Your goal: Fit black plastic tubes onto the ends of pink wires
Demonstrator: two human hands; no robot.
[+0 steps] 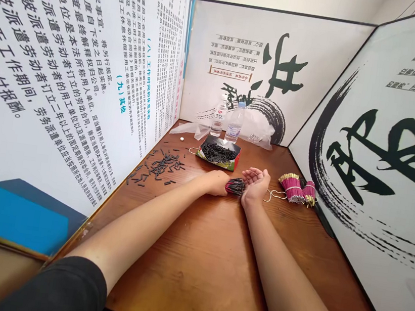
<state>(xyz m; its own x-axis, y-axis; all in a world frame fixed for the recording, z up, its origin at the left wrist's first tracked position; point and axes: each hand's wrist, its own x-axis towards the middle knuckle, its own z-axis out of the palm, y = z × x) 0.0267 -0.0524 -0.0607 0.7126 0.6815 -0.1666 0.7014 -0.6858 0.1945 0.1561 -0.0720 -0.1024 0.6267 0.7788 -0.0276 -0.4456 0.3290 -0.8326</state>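
Observation:
My left hand (217, 183) is closed around a bundle of thin red sticks with black ends (234, 185), which point to the right. Just past those ends, my right hand (255, 186) is cupped with its palm toward the bundle. Its fingers are apart, and I see nothing held in them. Small black tube-like pieces (160, 165) lie scattered on the table to the left of my hands. More of these pieces fill an open box (234, 163) behind my hands.
Two tied bundles of magenta sticks with gold-coloured tips, a larger one (293, 188) and a smaller one (309, 193), lie at right beside a white cord (275, 195). Two bottles (217, 121) (235, 123) and clear plastic (258, 130) stand behind. Printed panels (225, 20) enclose the wooden table (193, 266).

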